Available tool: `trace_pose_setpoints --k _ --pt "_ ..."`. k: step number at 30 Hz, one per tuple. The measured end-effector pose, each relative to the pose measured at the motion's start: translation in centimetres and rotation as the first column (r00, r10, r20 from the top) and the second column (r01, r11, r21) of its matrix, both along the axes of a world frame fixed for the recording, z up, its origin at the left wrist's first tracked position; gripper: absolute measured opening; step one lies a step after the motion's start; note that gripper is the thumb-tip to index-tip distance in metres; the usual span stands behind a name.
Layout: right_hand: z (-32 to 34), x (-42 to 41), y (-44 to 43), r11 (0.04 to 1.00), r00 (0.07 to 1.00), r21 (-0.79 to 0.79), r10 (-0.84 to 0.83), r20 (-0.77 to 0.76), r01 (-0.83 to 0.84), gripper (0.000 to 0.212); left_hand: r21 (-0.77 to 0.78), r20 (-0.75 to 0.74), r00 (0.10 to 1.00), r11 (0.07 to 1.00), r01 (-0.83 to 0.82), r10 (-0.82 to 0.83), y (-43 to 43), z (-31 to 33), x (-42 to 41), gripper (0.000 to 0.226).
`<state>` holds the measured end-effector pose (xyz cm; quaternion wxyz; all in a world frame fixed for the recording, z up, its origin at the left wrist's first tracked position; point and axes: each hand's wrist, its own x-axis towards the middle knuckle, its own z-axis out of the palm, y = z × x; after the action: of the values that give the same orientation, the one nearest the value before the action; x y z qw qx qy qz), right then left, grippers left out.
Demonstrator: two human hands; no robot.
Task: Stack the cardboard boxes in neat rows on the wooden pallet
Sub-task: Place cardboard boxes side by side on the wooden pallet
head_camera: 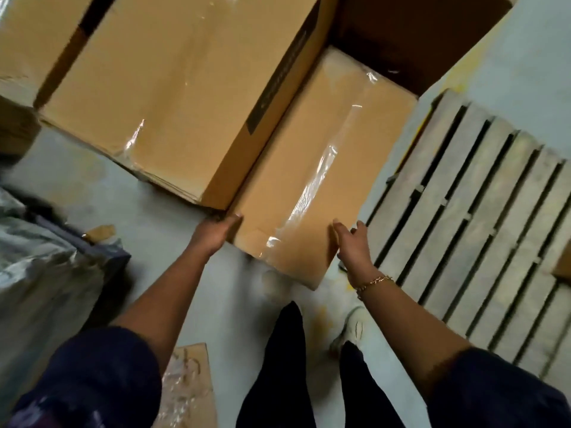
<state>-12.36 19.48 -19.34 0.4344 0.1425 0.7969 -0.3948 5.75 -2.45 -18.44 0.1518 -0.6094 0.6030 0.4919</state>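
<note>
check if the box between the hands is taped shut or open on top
Shut. The box has a flat, closed top, and a strip of clear tape runs along its seam.

We read no text here. The dark printed strip (278, 81) on the big cardboard box (173, 97) is motion-blurred. Scribbles on the cardboard scrap (191, 387) are illegible.

The low box (309, 186) is hemmed in: the tall box (160, 88) touches its left side and an open box (417, 35) stands behind it. Open floor (234, 291) lies at its near end. On the right, only a narrow strip parts it from the pallet (482, 230), whose slats lie mostly bare. Sacks (40, 273) crowd the far left
</note>
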Motion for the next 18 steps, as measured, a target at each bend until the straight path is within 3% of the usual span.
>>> trace_pose_setpoints --k 2,7,9,12,13,18 --pt "-0.8 -0.1 -0.2 0.998 0.998 -0.022 -0.05 0.033 0.051 0.116 0.025 0.02 0.999 0.999 0.043 -0.044 0.2 -0.7 -0.2 0.07" --pt "-3.2 -1.0 1.5 0.996 0.996 0.009 -0.084 -0.009 0.084 0.11 0.005 0.029 0.981 0.982 0.19 -0.191 1.7 -2.5 0.4 0.067" --pt "-3.2 -1.3 2.4 0.996 0.996 0.019 -0.086 0.012 0.086 0.095 0.043 0.009 0.977 0.976 0.213 -0.213 1.8 -2.9 0.0 0.066" --pt "-3.6 -1.2 3.2 0.998 0.997 -0.027 -0.06 0.049 0.061 0.048 0.098 -0.046 0.982 0.977 0.188 -0.185 1.3 -3.7 -1.9 0.063" --pt "-4.0 -1.0 3.4 0.998 0.997 -0.035 -0.056 0.059 0.058 0.041 0.106 -0.083 0.984 0.98 0.168 -0.16 1.1 -3.9 -2.8 0.062" --pt "-4.7 0.0 4.0 0.991 0.996 -0.11 -0.076 0.053 0.081 0.064 0.086 -0.201 0.972 0.986 0.142 -0.123 1.1 -4.4 -6.2 0.069"
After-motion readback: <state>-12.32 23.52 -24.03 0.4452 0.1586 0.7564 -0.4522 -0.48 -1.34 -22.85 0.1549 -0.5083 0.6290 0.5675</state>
